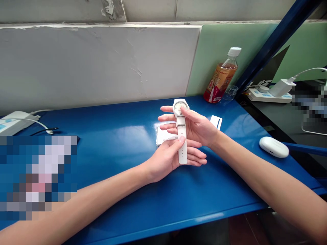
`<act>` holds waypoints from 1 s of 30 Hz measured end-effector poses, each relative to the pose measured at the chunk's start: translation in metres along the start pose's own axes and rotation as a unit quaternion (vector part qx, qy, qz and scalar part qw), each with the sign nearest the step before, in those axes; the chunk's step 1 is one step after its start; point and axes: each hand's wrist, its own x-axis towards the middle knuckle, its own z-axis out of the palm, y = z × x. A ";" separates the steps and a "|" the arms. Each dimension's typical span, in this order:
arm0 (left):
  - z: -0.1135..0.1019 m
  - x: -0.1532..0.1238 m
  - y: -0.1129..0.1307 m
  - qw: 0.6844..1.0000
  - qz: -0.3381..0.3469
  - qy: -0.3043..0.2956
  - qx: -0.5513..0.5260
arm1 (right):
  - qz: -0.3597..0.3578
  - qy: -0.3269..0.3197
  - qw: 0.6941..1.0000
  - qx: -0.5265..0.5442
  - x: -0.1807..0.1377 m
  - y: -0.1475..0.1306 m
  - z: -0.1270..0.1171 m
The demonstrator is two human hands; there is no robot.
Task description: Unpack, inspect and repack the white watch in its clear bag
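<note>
A white wristwatch (181, 126) with a pale dial is held upright above the blue table (114, 136). My right hand (196, 126) grips its case and upper strap, thumb on the dial's edge, fingers behind. My left hand (171, 157) lies palm up beneath the lower strap, thumb pressed on the strap's front and fingers stretched out under it. A clear plastic sleeve with a white card (163, 135) lies on the table just behind my hands.
A bottle of amber drink (221, 77) and a small clear cup (231, 92) stand at the back right. A white card (216, 121) and a white oval case (274, 147) lie to the right. A power strip with charger (270, 93) sits beyond; another white box (14, 121) far left.
</note>
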 end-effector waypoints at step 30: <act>-0.005 0.000 -0.006 1.000 -0.022 0.000 0.012 | -0.035 -0.025 0.999 -0.029 0.000 0.008 -0.003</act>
